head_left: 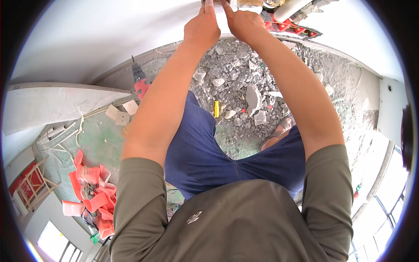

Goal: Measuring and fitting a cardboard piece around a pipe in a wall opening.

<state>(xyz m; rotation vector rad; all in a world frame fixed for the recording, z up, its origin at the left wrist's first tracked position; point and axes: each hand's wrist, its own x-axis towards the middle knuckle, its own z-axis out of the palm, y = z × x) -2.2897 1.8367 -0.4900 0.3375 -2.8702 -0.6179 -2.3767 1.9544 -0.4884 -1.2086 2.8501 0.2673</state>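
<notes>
At the top edge of the view, both arms are stretched out toward the white wall [131, 30]. My left hand [202, 28] has its fingers pointing up against a small brown piece or recess at the picture's edge. Close beside it, my right hand [246, 24] reaches the same spot, its fingertips pressed there. What the fingers grip is mostly cut off, so I cannot make it out. A rough brown opening [249, 3] shows in the wall just above my right hand. On the floor below lie a red and black power drill [139, 80] and a yellow tool handle [216, 109].
Broken rubble [238, 74] covers the floor along the wall. White socket plates [123, 118] lie at the left, near a board [56, 105]. Farther left is a heap of red plastic [94, 192]. A white pipe [290, 9] and red plastic piece [290, 28] are at upper right.
</notes>
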